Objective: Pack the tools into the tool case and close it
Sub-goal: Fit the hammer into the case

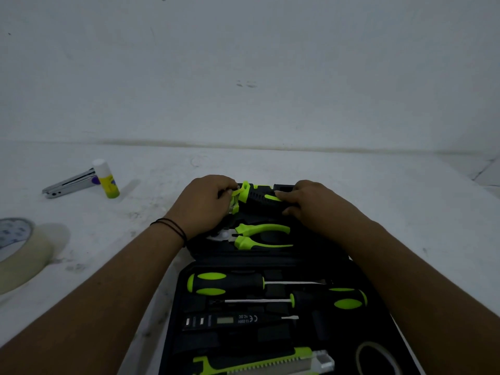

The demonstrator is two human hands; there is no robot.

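An open black tool case (184, 282) lies on the white surface in front of me. At its far end both hands hold a black-and-green tool handle (257, 197). My left hand (205, 207) pinches the handle's green left end. My right hand (311, 204) grips its right part with curled fingers. Green-handled pliers (259, 236) lie just below the hands. In the near half sit two screwdrivers (224, 283), a black voltage tester (232, 320) and a green utility knife (259, 361).
A glue stick (107, 180) stands at the far left beside a chrome stapler-like tool (67, 184). A roll of masking tape (21, 253) lies at the left edge. A white wall rises behind the surface.
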